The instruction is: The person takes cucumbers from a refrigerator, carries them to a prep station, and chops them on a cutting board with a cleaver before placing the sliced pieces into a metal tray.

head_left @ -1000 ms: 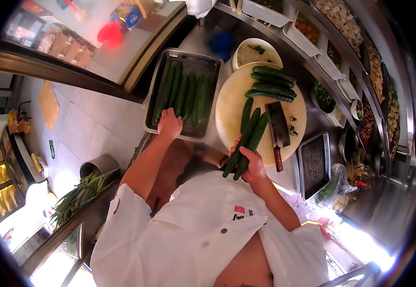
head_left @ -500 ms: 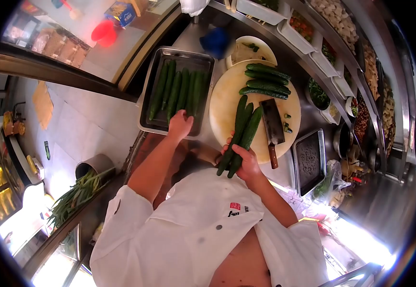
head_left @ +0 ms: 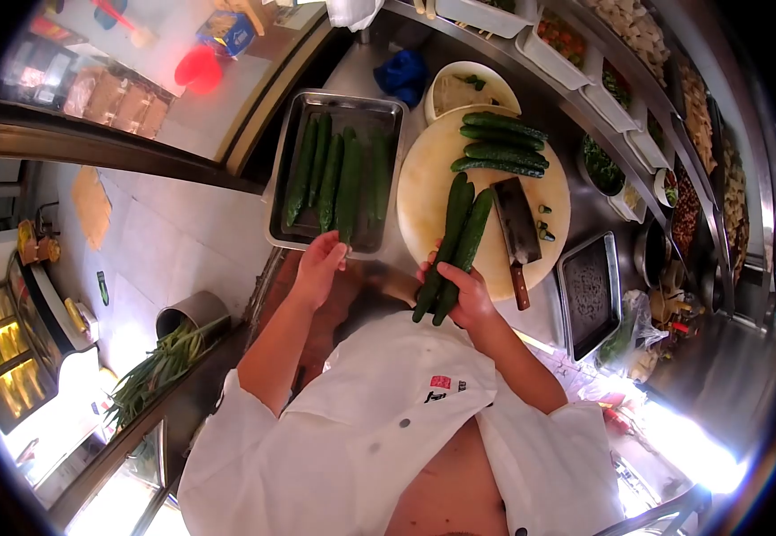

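My left hand (head_left: 321, 265) pinches the near end of a cucumber (head_left: 349, 190) at the front rim of a metal tray (head_left: 274, 214). Several other cucumbers (head_left: 302, 179) lie lengthwise in that tray. Long cucumbers (head_left: 470, 234) held side by side fill my right hand (head_left: 466, 297); their far ends reach over the round cutting board (head_left: 424, 179). The fingers wrap round their near part, so the exact number is hard to tell. On the board, more cucumbers (head_left: 502, 143) rest in a row at the far side, and a cleaver (head_left: 517, 219) lies beside the held ones.
Small cucumber ends (head_left: 544, 223) lie right of the cleaver. A bowl (head_left: 506, 94) and a blue bag (head_left: 401, 76) stand behind the board. An empty-looking dark tray (head_left: 587, 295) sits at right, below racks of food containers (head_left: 575, 76). Leafy greens (head_left: 160, 375) lean over a bin at left.
My left hand has drawn back towards my body, and the cucumber it grips has slid nearer with it. My right hand keeps its cucumbers in about the same place.
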Motion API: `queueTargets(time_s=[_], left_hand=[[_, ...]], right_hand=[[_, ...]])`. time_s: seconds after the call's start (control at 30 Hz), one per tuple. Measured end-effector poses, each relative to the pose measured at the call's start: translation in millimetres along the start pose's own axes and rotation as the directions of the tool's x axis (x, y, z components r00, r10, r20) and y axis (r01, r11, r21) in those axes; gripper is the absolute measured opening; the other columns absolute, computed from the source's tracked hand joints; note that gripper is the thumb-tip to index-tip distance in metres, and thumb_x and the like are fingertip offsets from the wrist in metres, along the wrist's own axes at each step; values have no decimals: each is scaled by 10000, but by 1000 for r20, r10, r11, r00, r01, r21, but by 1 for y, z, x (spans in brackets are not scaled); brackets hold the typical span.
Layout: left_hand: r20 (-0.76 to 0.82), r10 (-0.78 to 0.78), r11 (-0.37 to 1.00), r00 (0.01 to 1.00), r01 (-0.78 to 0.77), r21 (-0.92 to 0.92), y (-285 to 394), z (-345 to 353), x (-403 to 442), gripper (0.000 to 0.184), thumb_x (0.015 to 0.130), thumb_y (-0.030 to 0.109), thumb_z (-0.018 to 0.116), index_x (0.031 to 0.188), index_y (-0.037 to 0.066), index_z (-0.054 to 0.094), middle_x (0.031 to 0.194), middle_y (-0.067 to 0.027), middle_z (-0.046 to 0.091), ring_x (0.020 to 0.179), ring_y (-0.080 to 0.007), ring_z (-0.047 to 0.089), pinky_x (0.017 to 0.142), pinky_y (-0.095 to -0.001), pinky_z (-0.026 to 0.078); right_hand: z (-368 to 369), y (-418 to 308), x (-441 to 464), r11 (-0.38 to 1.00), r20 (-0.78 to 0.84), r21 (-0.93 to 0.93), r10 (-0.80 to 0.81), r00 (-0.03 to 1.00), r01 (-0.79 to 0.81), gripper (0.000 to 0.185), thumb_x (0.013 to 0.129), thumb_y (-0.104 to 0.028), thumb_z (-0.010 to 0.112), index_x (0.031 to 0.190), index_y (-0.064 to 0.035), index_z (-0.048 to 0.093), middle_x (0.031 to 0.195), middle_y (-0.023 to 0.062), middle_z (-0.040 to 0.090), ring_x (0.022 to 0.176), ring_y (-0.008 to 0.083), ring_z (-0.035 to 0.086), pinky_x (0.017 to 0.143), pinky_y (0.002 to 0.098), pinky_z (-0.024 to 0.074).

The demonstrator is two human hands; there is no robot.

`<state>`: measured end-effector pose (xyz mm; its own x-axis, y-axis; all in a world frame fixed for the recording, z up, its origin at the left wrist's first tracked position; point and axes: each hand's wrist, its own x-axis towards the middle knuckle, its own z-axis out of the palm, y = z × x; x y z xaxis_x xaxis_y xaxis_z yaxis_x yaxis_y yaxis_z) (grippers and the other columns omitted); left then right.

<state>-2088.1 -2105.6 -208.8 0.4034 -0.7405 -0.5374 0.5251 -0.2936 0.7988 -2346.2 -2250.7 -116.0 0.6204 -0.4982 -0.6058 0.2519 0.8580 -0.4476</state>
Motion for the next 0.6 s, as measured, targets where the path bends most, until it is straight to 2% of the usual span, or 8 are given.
queueTargets(time_s=[0.2,0.27,0.33,0.4,0.43,0.5,0.53,0.6], left_hand=[[147,0,991,989,20,-131,2,28,-32,368,1038,143,633,1378,20,560,1092,-45,688,909,-102,597,811,-265,489],[214,12,987,977,22,-156,4,39,-39,375,1039,141,633,1386,20,555,1094,-45,686,922,-103,601,818,-266,489],[281,12,997,960,8,-71,6,52,-44,371,1036,111,628,1387,20,552,1098,-41,678,938,-103,603,822,-258,486],[303,8,992,953,31,-122,25,75,-58,356,1028,78,627,1373,24,559,1081,-32,669,947,-103,601,834,-250,488],[315,26,999,949,-14,-42,28,84,-63,343,1025,69,632,1359,28,565,1079,-27,664,959,-105,598,842,-250,491],[331,133,973,934,-187,136,19,98,-61,324,1001,68,667,1312,31,583,1025,-26,663,922,-108,609,804,-264,517],[325,131,974,936,-183,135,16,102,-66,324,1001,68,667,1312,31,583,1025,-26,663,922,-108,609,804,-264,517],[360,142,814,922,-316,488,52,124,-81,317,974,75,693,1270,23,590,942,-48,664,817,-115,623,718,-281,527]], right_hand=[[18,-6,7,1000,-21,-15,4,1000,-4,464,985,-29,608,1429,-66,479,1150,91,634,1084,264,646,960,444,547],[21,-9,12,1000,53,-7,25,998,-24,444,992,-45,609,1420,-55,488,1150,93,639,1075,262,648,936,437,556],[10,-9,23,998,39,-63,26,999,-23,469,995,-79,632,1441,-62,487,1198,94,645,1073,256,644,921,422,562],[17,-13,23,997,73,-59,58,996,-54,514,996,-211,705,1437,-33,509,1142,98,645,1019,213,649,895,391,575],[21,-12,21,996,76,-62,63,995,-59,514,996,-211,705,1437,-33,509,1142,98,645,1019,213,649,895,391,575],[27,-10,18,997,104,-13,-71,992,73,669,969,-362,748,1472,-10,481,1129,95,642,1014,198,635,870,357,559],[24,-8,17,998,105,-14,-64,992,66,669,969,-362,748,1472,-10,481,1129,95,642,1014,198,635,870,357,559],[7,-6,22,990,251,-17,-128,959,137,789,925,-456,779,1494,-14,459,1157,97,636,1031,200,628,911,351,553]])
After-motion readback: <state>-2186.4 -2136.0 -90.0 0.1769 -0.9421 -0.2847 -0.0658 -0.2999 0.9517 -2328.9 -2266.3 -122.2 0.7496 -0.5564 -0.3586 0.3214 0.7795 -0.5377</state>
